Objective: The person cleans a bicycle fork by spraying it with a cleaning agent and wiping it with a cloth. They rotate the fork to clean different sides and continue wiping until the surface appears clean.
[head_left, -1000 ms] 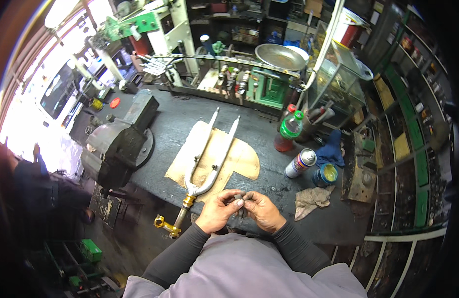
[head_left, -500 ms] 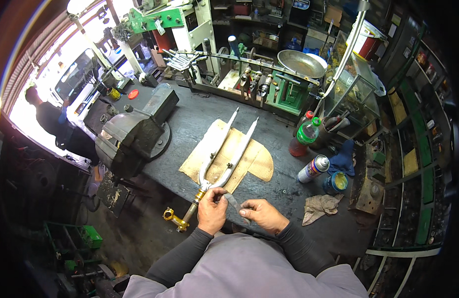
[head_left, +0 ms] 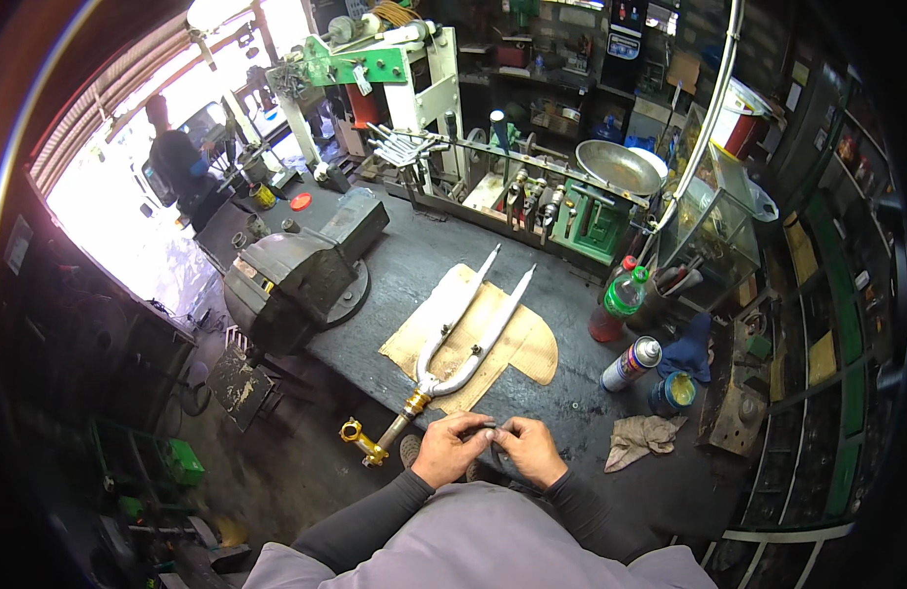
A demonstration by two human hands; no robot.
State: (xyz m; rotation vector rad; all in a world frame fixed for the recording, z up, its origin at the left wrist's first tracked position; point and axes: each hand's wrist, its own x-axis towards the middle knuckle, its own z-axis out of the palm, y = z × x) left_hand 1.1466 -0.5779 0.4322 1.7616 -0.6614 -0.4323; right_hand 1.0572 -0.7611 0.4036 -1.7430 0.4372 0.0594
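My left hand [head_left: 447, 452] and my right hand [head_left: 532, 453] meet at the bench's near edge, close in front of me. Both are closed, their fingertips pinching a small dark grey strip [head_left: 494, 425], bent and mostly hidden by the fingers; it looks like abrasive paper. Just left of and beyond them, a silver bicycle fork [head_left: 499, 324] lies on a piece of tan cardboard [head_left: 534, 346], legs pointing away from me. Its steerer tube overhangs the bench edge, with a gold stem [head_left: 373, 452] on the end. Neither hand touches the fork.
A large bench vise [head_left: 286, 280] stands at the left. To the right are a spray can [head_left: 631, 363], an open tin [head_left: 674, 393], a crumpled rag [head_left: 642, 440] and a bottle of red liquid [head_left: 615, 312]. Tools line the back rail. Another person [head_left: 178, 162] stands far left.
My hands have drawn closer together, and the strip that curved between them is now mostly covered by fingers. The view has shifted. The far person has changed posture.
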